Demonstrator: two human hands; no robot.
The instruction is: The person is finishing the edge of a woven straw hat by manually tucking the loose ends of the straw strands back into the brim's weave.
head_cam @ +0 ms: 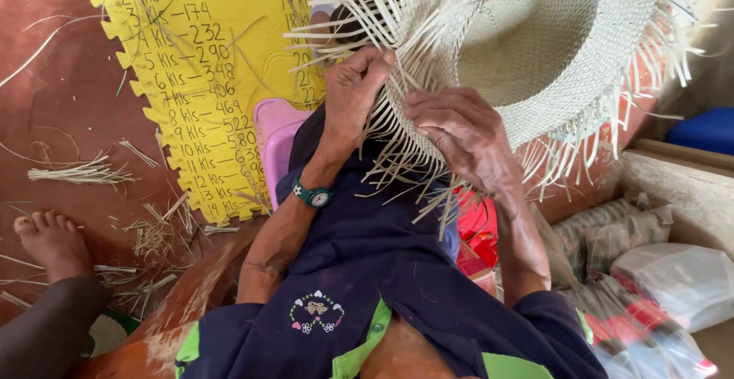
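Head view, steeply downward, close.

Both hands on straw hat (527, 35) brim: left hand (353, 89) pinches loose strands, right hand (462, 134) grips the edge (yellow foam mat (199, 81) behind).

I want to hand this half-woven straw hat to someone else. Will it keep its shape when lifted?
The straw hat probably keeps its shape: crown and brim look tightly woven. It seems light, since the left hand and right hand hold it by the edge. The loose strips look floppy and could snag.
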